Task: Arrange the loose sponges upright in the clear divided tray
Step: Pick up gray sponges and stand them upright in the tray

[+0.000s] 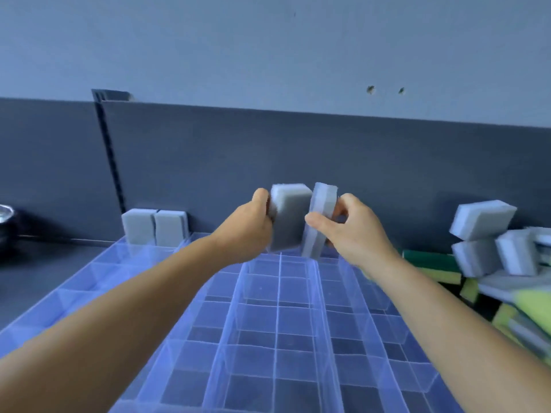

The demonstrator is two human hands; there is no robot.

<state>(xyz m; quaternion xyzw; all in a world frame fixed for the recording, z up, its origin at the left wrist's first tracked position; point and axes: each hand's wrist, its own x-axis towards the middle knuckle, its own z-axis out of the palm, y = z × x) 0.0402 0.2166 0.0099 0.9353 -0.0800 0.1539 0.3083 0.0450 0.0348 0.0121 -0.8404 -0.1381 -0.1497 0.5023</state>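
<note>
— Hands, item one? Left hand (256,222) clamped on grey sponge (287,216); right hand (351,231) pinching second sponge (320,217), both upright above clear divided tray (277,323), far end.
— Stock? Two sponges (155,226) standing in far-left corner; loose pile (501,251) right.

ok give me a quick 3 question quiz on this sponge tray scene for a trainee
1. True or false: two grey sponges already stand upright at the far left corner of the clear divided tray.
2. What does each hand hold?
A. one grey sponge each
B. a green sponge each
C. nothing
3. On which side of the tray is the pile of loose sponges?

Key
1. True.
2. A: the left hand grips one grey sponge, and the right hand grips another, side by side above the tray's far end.
3. The right side.
</note>
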